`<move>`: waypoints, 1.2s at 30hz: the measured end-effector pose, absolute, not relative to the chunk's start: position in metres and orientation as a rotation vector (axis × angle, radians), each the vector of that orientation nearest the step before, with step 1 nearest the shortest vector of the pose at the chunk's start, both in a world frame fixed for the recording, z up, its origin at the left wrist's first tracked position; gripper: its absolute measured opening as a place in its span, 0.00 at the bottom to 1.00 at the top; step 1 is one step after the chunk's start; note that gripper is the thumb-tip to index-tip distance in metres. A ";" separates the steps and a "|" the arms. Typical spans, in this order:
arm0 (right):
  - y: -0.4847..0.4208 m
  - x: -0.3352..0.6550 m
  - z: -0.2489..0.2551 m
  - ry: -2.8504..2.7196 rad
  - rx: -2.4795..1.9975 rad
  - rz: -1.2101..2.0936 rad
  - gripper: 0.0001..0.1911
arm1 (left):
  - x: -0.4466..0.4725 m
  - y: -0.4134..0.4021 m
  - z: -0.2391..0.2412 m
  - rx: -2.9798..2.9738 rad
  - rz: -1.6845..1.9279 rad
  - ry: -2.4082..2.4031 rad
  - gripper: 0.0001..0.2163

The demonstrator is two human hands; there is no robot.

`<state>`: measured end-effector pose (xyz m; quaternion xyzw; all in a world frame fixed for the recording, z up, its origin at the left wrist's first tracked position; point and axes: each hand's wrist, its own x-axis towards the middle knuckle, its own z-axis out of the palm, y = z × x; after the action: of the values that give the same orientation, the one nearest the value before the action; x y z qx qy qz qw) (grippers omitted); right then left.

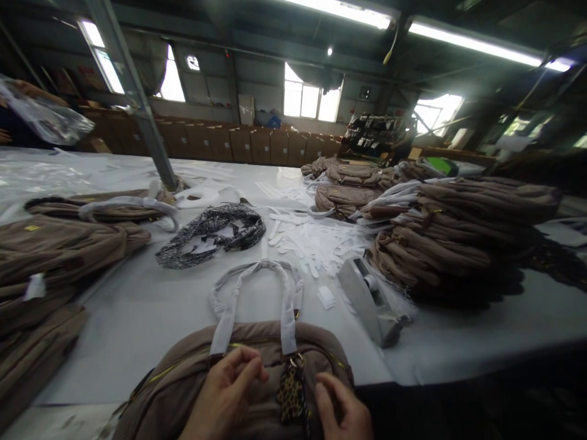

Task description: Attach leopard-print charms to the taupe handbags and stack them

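A taupe bag (pixel 257 342) lies in front of me, its two handles (pixel 288 305) wrapped in white material and standing up. From the base of one handle hangs a leopard-print charm (pixel 290 391) on a gold-coloured ring. My left hand (pixel 229 385) is over the bag's front, left of the charm. Its fingers are curled, with the thumb close against them; anything between them is hidden. Just right of the charm is my right hand (pixel 342 406), its fingers loosely bent and apart, holding nothing that I can see.
A grey tape dispenser (pixel 373 299) stands to the right, near a small white card (pixel 326 297). Beyond lie white strips (pixel 316 241) and a bundle of black-and-white straps (pixel 211 235). Taupe bags are piled right (pixel 458 244) and left (pixel 59 250). A person's arm (pixel 36 91) holds clear plastic.
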<state>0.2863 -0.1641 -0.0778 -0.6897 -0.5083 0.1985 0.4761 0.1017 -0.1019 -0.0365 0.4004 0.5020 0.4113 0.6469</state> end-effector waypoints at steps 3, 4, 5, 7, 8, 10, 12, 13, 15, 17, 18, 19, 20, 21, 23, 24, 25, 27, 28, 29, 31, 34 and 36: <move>-0.150 0.291 -0.066 -1.307 -1.696 0.609 0.18 | 0.106 -0.097 -0.046 1.135 0.783 1.201 0.17; -0.146 0.290 -0.062 -1.349 -1.714 0.656 0.19 | 0.110 -0.096 -0.050 1.179 0.747 1.207 0.17; -0.142 0.288 -0.058 -1.392 -1.737 0.699 0.18 | 0.114 -0.096 -0.054 1.204 0.724 1.204 0.17; -0.137 0.283 -0.049 -1.457 -1.784 0.771 0.17 | 0.121 -0.097 -0.060 1.221 0.704 1.187 0.17; -0.136 0.280 -0.046 -1.470 -1.796 0.807 0.16 | 0.125 -0.098 -0.061 1.227 0.699 1.176 0.17; -0.134 0.276 -0.042 -1.440 -1.782 0.878 0.12 | 0.129 -0.099 -0.062 1.248 0.697 1.164 0.17; -0.133 0.275 -0.043 -1.330 -1.753 0.932 0.09 | 0.130 -0.101 -0.061 1.259 0.694 1.157 0.16; -0.133 0.276 -0.045 -1.260 -1.733 0.955 0.09 | 0.130 -0.102 -0.060 1.253 0.694 1.149 0.16; -0.134 0.278 -0.049 -1.170 -1.689 0.993 0.13 | 0.130 -0.103 -0.059 1.235 0.680 1.126 0.16; -0.135 0.280 -0.051 -1.166 -1.670 0.992 0.13 | 0.131 -0.104 -0.058 1.225 0.652 1.104 0.17; -0.135 0.280 -0.050 -1.180 -1.679 0.974 0.12 | 0.131 -0.104 -0.058 1.225 0.631 1.096 0.17; -0.135 0.281 -0.049 -1.193 -1.697 0.954 0.11 | 0.131 -0.105 -0.058 1.227 0.605 1.097 0.18; -0.135 0.281 -0.048 -1.199 -1.713 0.945 0.10 | 0.132 -0.105 -0.058 1.228 0.580 1.107 0.19; -0.134 0.281 -0.046 -1.195 -1.717 0.955 0.10 | 0.132 -0.105 -0.058 1.227 0.562 1.124 0.19; -0.134 0.282 -0.043 -1.180 -1.685 1.019 0.10 | 0.132 -0.105 -0.059 1.224 0.546 1.175 0.18; -0.134 0.283 -0.042 -1.175 -1.662 1.055 0.10 | 0.131 -0.105 -0.059 1.226 0.545 1.199 0.17; -0.134 0.284 -0.042 -1.171 -1.643 1.086 0.10 | 0.131 -0.105 -0.058 1.234 0.552 1.218 0.15; -0.134 0.286 -0.043 -1.177 -1.625 1.124 0.10 | 0.130 -0.105 -0.056 1.265 0.560 1.228 0.12; -0.134 0.287 -0.043 -1.186 -1.622 1.132 0.11 | 0.129 -0.105 -0.055 1.288 0.564 1.226 0.12; -0.134 0.288 -0.043 -1.194 -1.619 1.134 0.11 | 0.128 -0.105 -0.053 1.311 0.567 1.220 0.12; -0.134 0.289 -0.043 -1.204 -1.612 1.134 0.11 | 0.127 -0.104 -0.049 1.347 0.566 1.209 0.12; -0.135 0.289 -0.044 -1.235 -1.600 1.124 0.13 | 0.124 -0.103 -0.043 1.408 0.573 1.234 0.12; -0.138 0.287 -0.048 -1.260 -1.581 1.058 0.13 | 0.123 -0.102 -0.039 1.467 0.597 1.259 0.12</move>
<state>0.2871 -0.1384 -0.0476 -0.6297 -0.5018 0.4216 0.4169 0.1226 -0.1020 -0.0393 0.6148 0.5273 0.2500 0.5305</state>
